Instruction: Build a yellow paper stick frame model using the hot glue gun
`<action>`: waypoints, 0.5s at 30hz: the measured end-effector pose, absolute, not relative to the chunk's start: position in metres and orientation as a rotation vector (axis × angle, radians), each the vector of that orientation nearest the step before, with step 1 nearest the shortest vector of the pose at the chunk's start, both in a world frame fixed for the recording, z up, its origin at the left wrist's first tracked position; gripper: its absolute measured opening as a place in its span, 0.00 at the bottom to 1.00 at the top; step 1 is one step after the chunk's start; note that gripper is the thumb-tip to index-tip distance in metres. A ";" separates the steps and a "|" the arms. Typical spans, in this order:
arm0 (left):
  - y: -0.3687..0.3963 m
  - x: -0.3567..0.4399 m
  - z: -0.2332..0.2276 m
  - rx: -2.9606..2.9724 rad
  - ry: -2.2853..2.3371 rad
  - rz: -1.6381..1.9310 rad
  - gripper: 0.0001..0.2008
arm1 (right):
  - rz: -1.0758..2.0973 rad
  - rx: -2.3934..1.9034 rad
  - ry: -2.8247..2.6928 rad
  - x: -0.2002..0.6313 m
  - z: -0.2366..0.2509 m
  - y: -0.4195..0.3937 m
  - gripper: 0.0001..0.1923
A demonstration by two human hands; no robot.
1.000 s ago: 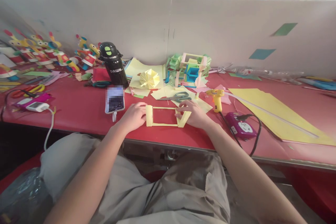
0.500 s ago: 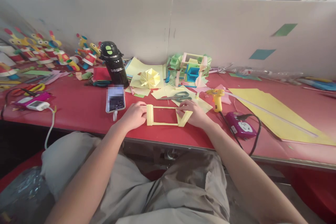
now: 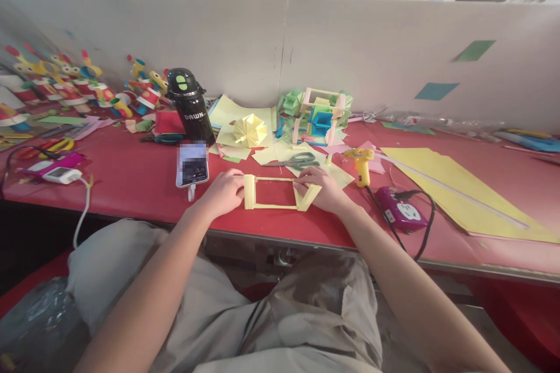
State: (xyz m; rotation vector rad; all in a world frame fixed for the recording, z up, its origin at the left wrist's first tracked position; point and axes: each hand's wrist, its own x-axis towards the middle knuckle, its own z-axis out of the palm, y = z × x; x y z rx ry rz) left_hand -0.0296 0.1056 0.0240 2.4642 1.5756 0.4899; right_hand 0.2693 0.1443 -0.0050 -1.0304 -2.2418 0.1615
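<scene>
The person's two hands grasp a pale yellow paper frame at the near edge of the red tabletop, one at each end. The left hand holds the upright end piece on its side, fingers curled against the outer face; the right hand grips the opposite end, which leans outward, with some fingers hidden behind the paper. Two thin strips join the ends, and red shows through the gap between them. Just beyond the frame lie scissors on pale paper sheets, with a folded yellow paper ball farther back. A yellow glue gun stands near the right hand, beside a purple power socket and large yellow sheets. Near the left hand are a phone and, behind it, a black bottle. Colourful paper figures crowd the far left.
</scene>
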 end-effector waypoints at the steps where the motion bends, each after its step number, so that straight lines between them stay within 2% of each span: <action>1: 0.105 -0.029 0.024 2.461 1.579 0.486 0.22 | 0.163 -1.028 -2.241 0.269 -0.006 0.145 0.13; 15: 0.103 -0.024 0.026 2.461 1.596 0.505 0.21 | 0.164 -1.010 -2.222 0.268 -0.007 0.146 0.13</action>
